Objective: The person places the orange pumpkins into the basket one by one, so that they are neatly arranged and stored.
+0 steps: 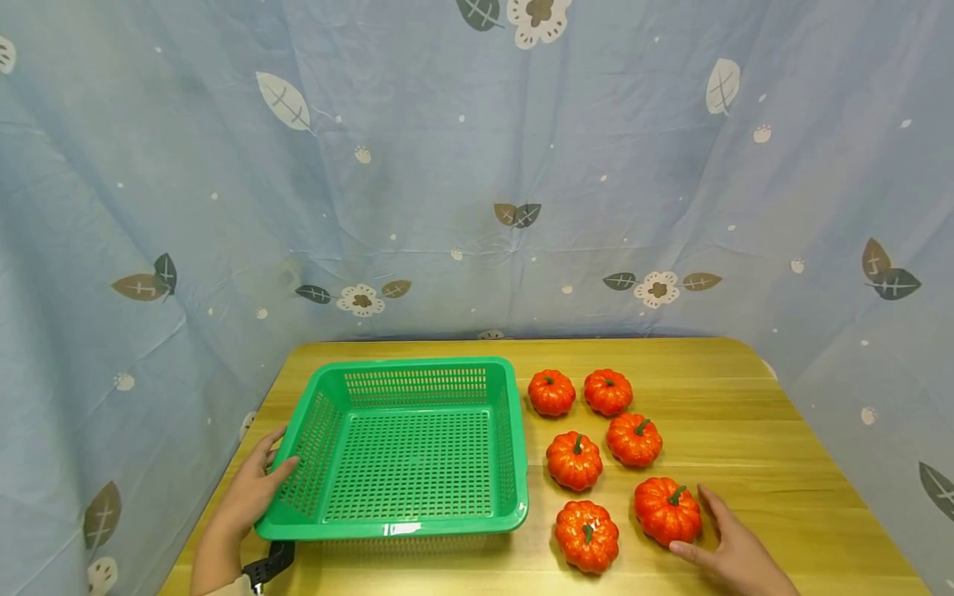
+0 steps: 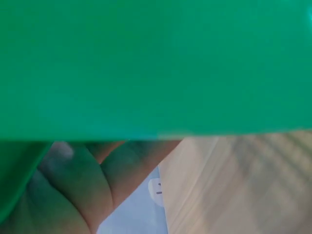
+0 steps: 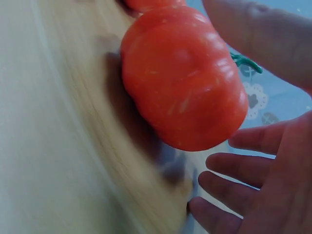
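Green rectangular plastic basket: on the left half of the wood-grain worktop.
Left hand: clamped on the basket's left rim, thumb over it, fingers outside.
Right hand: thumb and fingers apart, around a glossy red-orange ribbed pumpkin with a green stem; contact, I cannot tell.
That pumpkin: on the worktop, rightmost of six, nearer the near edge than the far.
Five similar pumpkins: right of the basket, two toward the far edge, two midway, one toward the near edge.
Pumpkins in the basket: none.
Pumpkins outside: all six.
Progress: seems barely begun; basket steadied, first firm grasp apparently not yet made.
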`<state>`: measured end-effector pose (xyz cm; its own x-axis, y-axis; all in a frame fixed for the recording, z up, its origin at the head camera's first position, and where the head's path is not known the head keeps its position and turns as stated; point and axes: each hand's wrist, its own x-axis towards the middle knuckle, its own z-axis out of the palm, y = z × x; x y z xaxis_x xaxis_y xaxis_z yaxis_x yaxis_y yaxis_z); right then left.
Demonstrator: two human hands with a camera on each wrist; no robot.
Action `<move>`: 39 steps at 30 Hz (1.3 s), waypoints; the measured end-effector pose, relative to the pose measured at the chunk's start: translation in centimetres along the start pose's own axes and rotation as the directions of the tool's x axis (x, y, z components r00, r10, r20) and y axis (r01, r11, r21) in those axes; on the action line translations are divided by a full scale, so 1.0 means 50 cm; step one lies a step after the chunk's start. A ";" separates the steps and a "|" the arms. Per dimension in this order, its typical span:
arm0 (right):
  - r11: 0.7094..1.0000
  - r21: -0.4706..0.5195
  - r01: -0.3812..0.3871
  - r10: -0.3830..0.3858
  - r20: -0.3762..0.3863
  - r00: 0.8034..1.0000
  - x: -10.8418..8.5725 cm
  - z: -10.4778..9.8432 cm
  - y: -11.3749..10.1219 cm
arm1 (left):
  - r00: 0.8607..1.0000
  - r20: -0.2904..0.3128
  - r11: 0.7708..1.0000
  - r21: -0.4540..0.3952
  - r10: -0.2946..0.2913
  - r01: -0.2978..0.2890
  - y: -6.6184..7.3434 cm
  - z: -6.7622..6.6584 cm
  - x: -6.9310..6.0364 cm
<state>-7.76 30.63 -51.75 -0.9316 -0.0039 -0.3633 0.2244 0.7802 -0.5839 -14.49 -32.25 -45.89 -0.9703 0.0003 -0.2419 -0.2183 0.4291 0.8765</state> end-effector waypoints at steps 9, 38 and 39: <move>0.999 0.028 0.040 -0.039 -0.040 0.998 -0.003 0.019 -0.004 | 1.000 -0.023 1.000 0.008 0.007 -0.007 -0.002 0.003 0.000; 0.995 0.092 -0.026 0.038 -0.131 0.991 0.008 -0.005 -0.014 | 0.998 -0.047 0.999 0.020 0.041 -0.040 -0.010 0.007 0.002; 0.995 0.099 -0.013 0.028 -0.145 0.989 0.006 -0.013 -0.012 | 0.998 -0.047 0.999 0.020 0.042 -0.041 -0.011 0.007 0.002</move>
<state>-8.37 30.57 -51.03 -0.9566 0.1084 -0.2704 0.2641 0.7144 -0.6480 -14.44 -32.14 -46.54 -0.9824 -0.0241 -0.1854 -0.1764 0.4470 0.8770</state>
